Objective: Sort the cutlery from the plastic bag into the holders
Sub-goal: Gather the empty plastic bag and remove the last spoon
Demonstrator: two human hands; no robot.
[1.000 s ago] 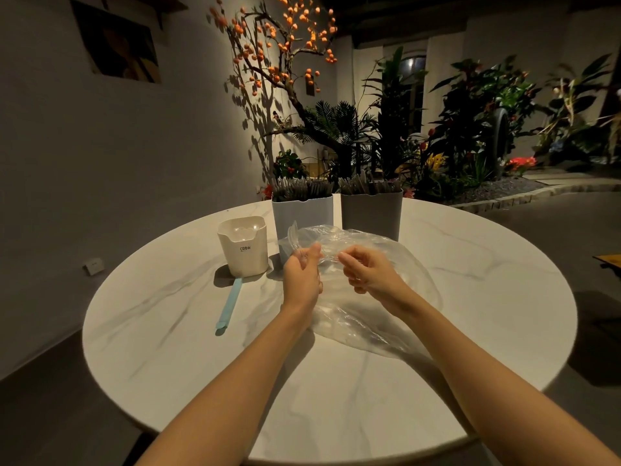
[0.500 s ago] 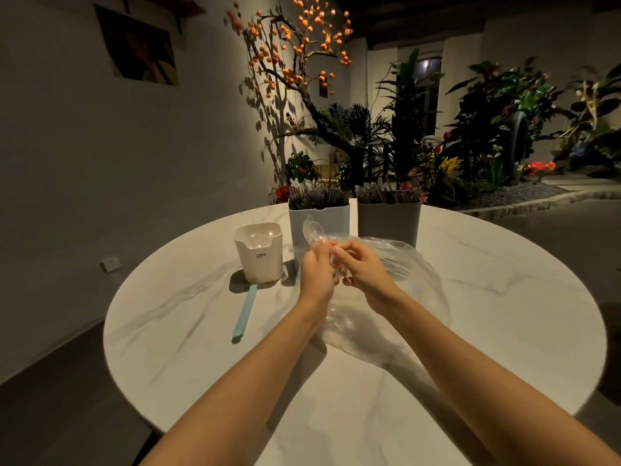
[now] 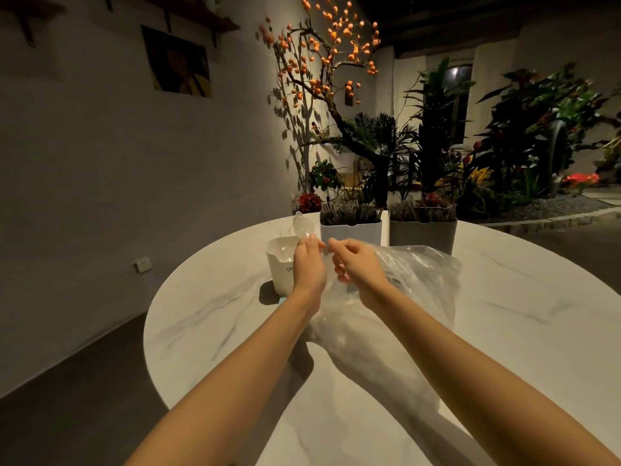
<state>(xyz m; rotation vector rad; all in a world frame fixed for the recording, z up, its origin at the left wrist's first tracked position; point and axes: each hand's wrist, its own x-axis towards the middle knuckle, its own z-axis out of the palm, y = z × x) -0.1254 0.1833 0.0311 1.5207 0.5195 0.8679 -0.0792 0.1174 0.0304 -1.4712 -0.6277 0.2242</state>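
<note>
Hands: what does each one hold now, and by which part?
Left hand pinches a clear plastic spoon by its handle, bowl up. Right hand grips the plastic bag near its opening.

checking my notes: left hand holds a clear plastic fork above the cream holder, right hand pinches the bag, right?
Not quite: the head view shows a clear plastic spoon, not a fork. The left hand holds it above the cream holder while the right hand pinches the plastic bag.
</note>
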